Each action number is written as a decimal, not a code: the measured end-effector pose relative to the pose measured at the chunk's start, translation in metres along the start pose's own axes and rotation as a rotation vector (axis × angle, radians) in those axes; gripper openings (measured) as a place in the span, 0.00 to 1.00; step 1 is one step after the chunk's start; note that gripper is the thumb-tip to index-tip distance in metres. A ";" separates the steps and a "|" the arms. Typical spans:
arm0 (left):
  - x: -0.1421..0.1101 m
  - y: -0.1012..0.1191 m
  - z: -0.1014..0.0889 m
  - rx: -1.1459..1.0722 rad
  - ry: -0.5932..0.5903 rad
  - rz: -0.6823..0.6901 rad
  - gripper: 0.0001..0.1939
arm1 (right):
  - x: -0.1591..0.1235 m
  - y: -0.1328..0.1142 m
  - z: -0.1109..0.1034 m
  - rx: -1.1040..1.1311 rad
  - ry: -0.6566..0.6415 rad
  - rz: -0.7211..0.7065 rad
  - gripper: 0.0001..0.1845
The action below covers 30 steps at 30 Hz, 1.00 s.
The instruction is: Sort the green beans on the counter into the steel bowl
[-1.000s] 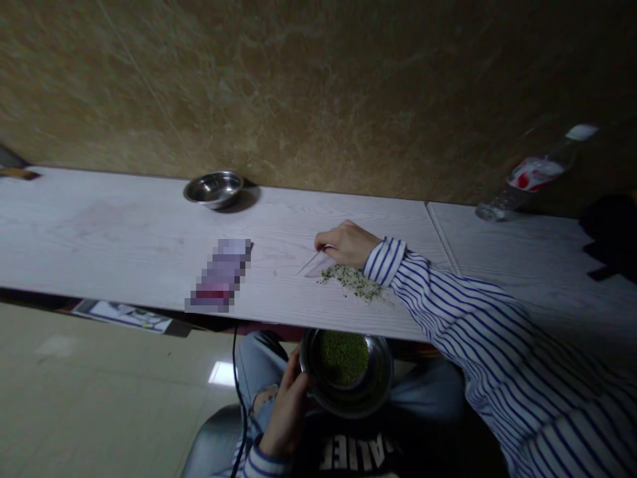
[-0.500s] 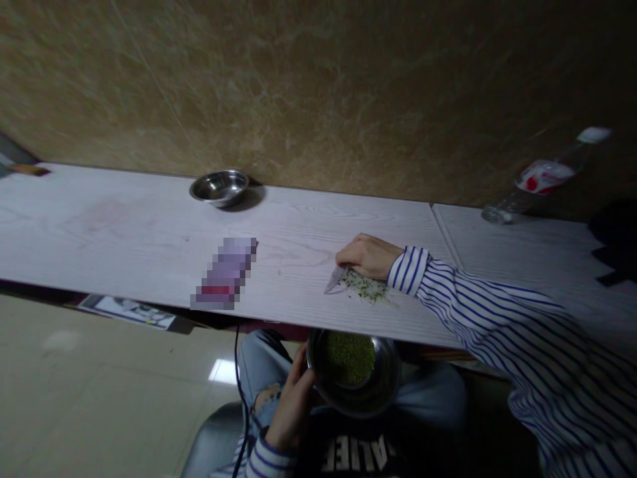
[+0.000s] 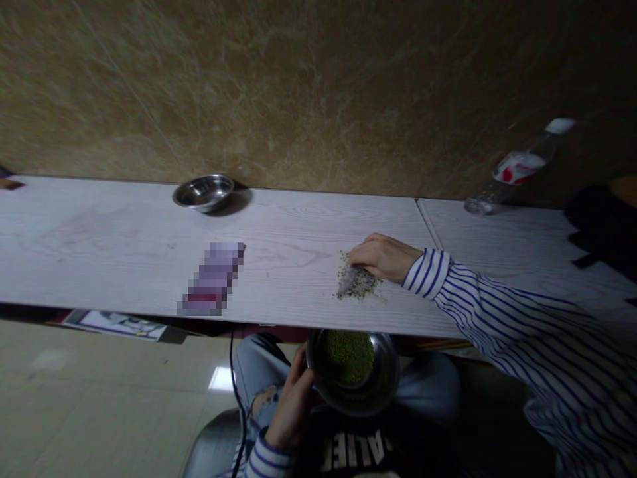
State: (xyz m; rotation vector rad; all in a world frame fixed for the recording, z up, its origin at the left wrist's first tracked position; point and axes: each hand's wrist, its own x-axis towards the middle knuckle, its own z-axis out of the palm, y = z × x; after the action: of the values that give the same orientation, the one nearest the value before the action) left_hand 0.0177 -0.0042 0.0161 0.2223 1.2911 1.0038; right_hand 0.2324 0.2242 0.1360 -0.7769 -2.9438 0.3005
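My left hand (image 3: 292, 399) grips the left rim of a metal bowl (image 3: 391, 375), which rests in my lap under the table's front edge. Green mung beans (image 3: 351, 356) lie in the bowl, tipped toward its far side. On the table, my right hand (image 3: 382, 256) is closed on a small, thin, greyish translucent piece (image 3: 347, 281); its exact kind is unclear. That piece touches a loose patch of mixed grains (image 3: 367, 285), green beans among white rice-like grains. The hand and the piece hide part of the patch.
A second metal bowl (image 3: 204, 194) stands by the wall. A blurred-out flat purple object (image 3: 212, 279) lies left of the grains. Toward the right are a clear plastic bottle (image 3: 517, 169) and a dark item (image 3: 604, 226). A black cable (image 3: 231, 372) hangs near my left leg.
My right hand has shifted to the right with the translucent piece, and grains now show left of it, more spread out. The view has turned slightly right. My left hand still holds the bowl.
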 end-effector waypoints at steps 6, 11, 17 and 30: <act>0.003 -0.004 0.000 -0.015 0.000 0.013 0.38 | -0.031 -0.003 -0.003 -0.050 0.183 0.111 0.13; 0.006 -0.006 -0.003 0.000 0.009 -0.008 0.41 | -0.056 -0.021 0.008 -0.113 0.301 0.228 0.14; 0.007 -0.002 -0.005 0.036 -0.050 -0.016 0.43 | -0.062 -0.036 0.029 -0.108 0.300 0.259 0.16; 0.004 -0.004 -0.003 0.002 -0.004 -0.015 0.43 | -0.070 -0.038 0.023 -0.014 0.406 0.344 0.15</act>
State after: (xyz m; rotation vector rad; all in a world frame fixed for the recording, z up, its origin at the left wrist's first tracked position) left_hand 0.0165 -0.0048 0.0098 0.2160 1.2890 0.9887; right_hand 0.2718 0.1533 0.1198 -1.1881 -2.4330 0.1231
